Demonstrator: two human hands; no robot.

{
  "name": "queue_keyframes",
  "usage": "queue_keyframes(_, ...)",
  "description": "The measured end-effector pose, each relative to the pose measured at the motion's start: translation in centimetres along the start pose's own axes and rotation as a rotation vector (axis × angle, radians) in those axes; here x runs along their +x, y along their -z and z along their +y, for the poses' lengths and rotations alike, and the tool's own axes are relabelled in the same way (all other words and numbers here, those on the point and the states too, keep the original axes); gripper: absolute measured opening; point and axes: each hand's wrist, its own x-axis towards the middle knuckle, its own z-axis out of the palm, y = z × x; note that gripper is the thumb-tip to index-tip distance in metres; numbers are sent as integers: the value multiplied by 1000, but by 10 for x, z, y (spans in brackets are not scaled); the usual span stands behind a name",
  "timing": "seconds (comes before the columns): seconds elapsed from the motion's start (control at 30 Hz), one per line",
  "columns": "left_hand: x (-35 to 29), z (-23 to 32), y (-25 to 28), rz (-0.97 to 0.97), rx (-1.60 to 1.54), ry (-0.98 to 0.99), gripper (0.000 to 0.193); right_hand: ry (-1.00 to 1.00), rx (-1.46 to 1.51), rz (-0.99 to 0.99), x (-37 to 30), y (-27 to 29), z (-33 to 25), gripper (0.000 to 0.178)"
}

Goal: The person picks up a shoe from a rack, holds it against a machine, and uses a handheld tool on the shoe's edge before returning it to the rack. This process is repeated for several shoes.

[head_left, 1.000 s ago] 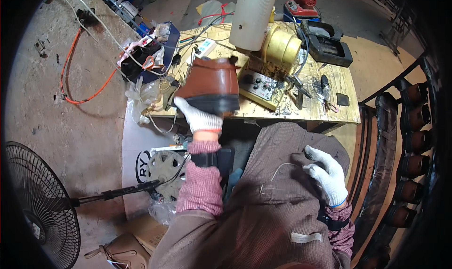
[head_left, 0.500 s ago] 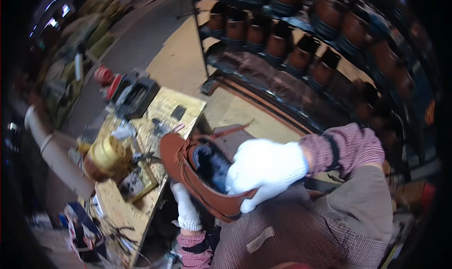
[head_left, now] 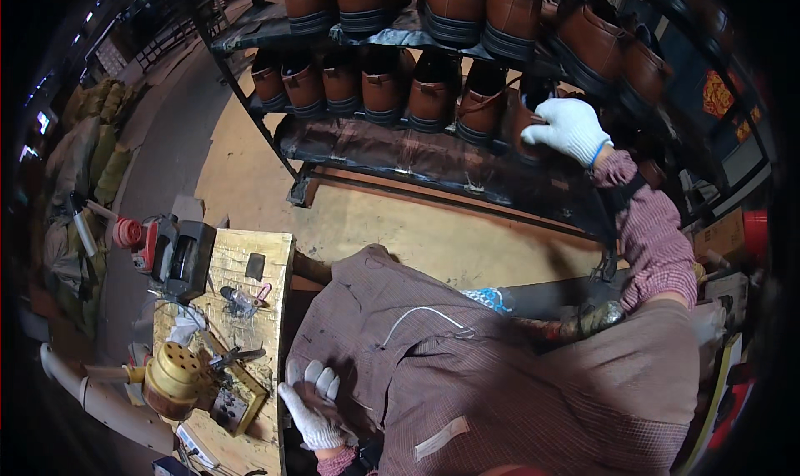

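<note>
Shoes (head_left: pixel 385 94) stand on the rack (head_left: pixel 333 142) ahead — workbench (head_left: pixel 273 288) to the left, a pad (head_left: pixel 256 266) on it.

Shot from head height, left of 2 side-by-side fisheyes. Upright, unmirrored. Pitched down and forward, closest to brown checked cloth (head_left: pixel 400 343) filling lower middle. Facing dark multi-tier rack (head_left: pixel 400 163) loaded with brown leather shoes (head_left: pixel 384 93) across the top, farther off, caught from above at a slant. Looking down on yellowish wooden bench (head_left: pixel 275 255) at lower left. Wide enough to bend straight edges near the periphery.
</note>
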Motion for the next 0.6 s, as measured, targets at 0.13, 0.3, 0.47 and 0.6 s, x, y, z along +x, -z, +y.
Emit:
queue_keyframes(0.13,-13,11,21,103,17,-63,81,-166,-102,114,25,-42,11,47)
queue_keyframes(0.3,-20,1,29,201,-166,-52,79,77,167,228,62,-54,-42,62)
queue_keyframes(0.47,-22,-12,24,108,-234,-64,72,-254,378,-285,104,-34,-73,52)
queue_keyframes(0.6,-32,-13,22,72,-235,-91,74,140,111,-201,66,-18,-119,41)
